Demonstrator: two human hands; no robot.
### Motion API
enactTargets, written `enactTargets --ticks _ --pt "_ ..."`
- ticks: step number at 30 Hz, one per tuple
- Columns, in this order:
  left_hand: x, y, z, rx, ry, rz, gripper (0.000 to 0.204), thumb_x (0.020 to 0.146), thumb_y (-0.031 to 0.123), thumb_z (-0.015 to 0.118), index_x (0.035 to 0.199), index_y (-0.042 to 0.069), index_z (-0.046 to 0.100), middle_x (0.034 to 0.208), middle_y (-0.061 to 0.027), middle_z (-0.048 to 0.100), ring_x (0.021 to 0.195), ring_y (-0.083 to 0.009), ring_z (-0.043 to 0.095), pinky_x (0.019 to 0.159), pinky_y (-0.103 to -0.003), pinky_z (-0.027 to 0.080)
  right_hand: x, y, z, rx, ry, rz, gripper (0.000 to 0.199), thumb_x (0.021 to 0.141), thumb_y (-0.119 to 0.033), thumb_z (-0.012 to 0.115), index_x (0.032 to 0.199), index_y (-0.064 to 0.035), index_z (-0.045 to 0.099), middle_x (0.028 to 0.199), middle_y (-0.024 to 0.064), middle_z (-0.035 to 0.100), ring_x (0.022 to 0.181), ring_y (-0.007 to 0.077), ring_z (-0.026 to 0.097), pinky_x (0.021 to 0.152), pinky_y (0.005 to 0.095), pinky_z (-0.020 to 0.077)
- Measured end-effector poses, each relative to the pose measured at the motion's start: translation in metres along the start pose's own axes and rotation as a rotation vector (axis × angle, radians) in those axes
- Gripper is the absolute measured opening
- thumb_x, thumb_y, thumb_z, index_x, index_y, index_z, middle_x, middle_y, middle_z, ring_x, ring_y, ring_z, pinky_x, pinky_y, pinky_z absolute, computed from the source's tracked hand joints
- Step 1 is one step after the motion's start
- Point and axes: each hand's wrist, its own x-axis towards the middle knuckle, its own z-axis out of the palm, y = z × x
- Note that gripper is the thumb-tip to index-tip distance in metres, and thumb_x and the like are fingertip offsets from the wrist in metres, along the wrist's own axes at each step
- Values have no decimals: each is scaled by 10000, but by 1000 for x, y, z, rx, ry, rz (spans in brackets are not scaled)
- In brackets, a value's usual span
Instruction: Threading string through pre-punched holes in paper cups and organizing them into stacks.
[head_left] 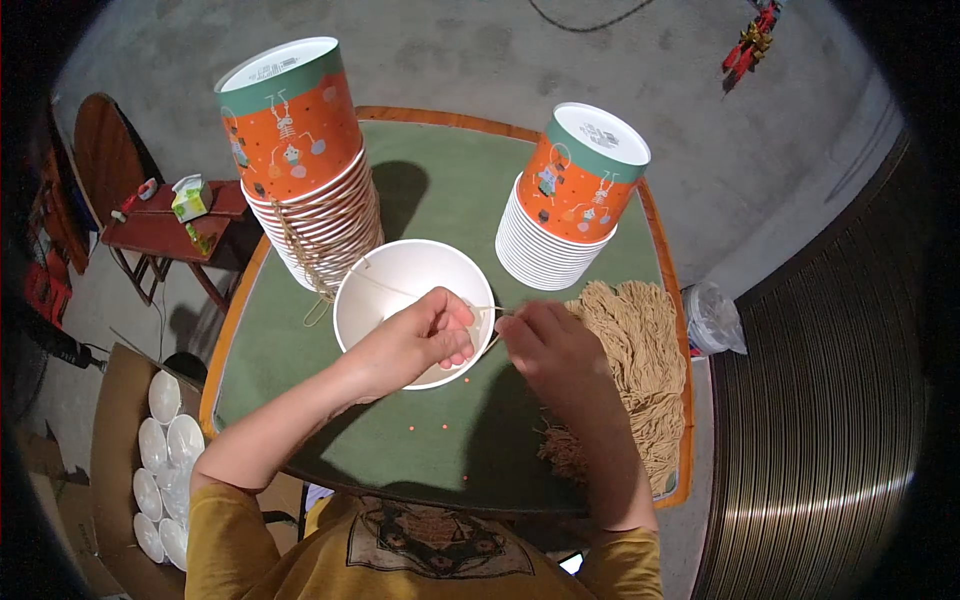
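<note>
Working close over the near half of a green felt-topped surface (440,200) with an orange wooden rim, both hands meet at the lip of a white paper bowl (400,275) standing mouth-up. Left hand (425,338) is curled narrow, fingers folded over the near rim, apparently steadying the bowl and pinching something small; right hand (545,345) is likewise pinched, thumb and forefinger closed on a thin tan string (400,292) that runs across the bowl's opening toward its far left edge, likely kept taut so it can be fixed at the rim. Whether the left fingers also grip the string I cannot tell. A few tiny orange specks (428,428) lie on the felt just nearer than the bowl. Just right of the right hand lies a loose bundle of cut tan cords (635,370), within easy reach as supply. Farther back stand two inverted stacks of the same bowls, orange and green printed walls outermost: the left stack (305,170), with loops of cord hanging at its rims, and the right stack (570,200), with none visible. Off the surface at lower left, a brown cardboard box (120,430) holds more white bowls. Beyond, left, a small red wooden side table (160,235) carries a little carton. Floor is bare grey concrete (480,50).
</note>
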Motion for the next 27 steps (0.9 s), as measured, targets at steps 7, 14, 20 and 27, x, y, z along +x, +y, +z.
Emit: enactTargets --ticks 7,14,20,27 --pt "0 2 1 152 -21 -50 159 969 157 526 994 4 561 804 1 550 752 -75 497 694 -224 434 7 -12 1 676 -46 288 123 792 -69 702 876 -65 612 737 51 527 647 176 546 567 320 445" --pt "2 -3 -1 219 -23 -37 153 939 143 540 962 3 596 817 18 576 767 -63 512 707 -231 436 20 4 15 939 -91 219 90 850 -80 645 926 -63 600 833 100 567 724 227 610 638 321 487" --pt "1 1 -1 22 -64 -119 167 939 175 574 967 16 618 825 27 589 764 -47 516 711 -209 430 18 8 21 1010 -80 241 84 869 -100 634 942 -67 608 843 95 574 728 205 602 655 325 486" --pt "5 3 0 12 -72 -156 188 948 198 587 949 19 645 814 22 593 721 -57 498 674 -199 418 -1 8 26 1011 -49 533 136 849 -63 637 973 -61 581 869 98 575 725 206 589 664 311 484"
